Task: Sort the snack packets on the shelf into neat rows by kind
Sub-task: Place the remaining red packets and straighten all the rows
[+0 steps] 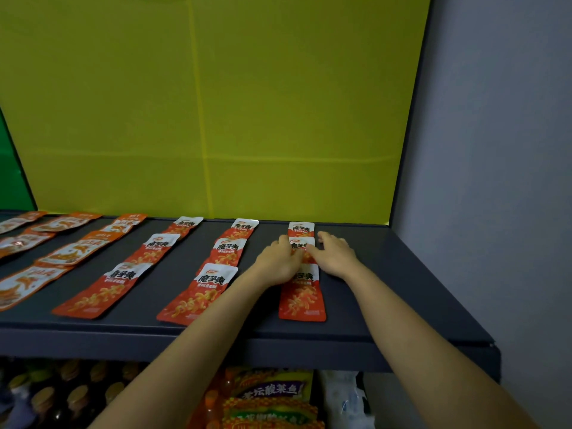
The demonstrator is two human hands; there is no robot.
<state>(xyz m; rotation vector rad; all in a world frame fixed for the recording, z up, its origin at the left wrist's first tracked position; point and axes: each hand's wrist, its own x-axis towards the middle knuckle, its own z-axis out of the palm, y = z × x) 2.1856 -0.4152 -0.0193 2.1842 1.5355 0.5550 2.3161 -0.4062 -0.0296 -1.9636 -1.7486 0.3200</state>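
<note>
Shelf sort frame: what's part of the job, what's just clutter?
Job: red packets, orange packets, shelf, left hand and right hand, both on the right row's middle packet.
Lying about: bottles and yellow bags on the shelf below, yellow back panel.

The light here is dim and even; where it comes from I cannot tell. The yellow back panel [278, 103] is the brightest surface, darkening toward its corners and left edge. On the dark shelf [387, 261] shadows are faint and soft-edged. One small white glint sits on a packet [19, 243] at the far left. The bottles [74, 397] below lie in murk, blurred. Straight edges lean and bow toward the sides of the view, and fine print looks smeared.
</note>
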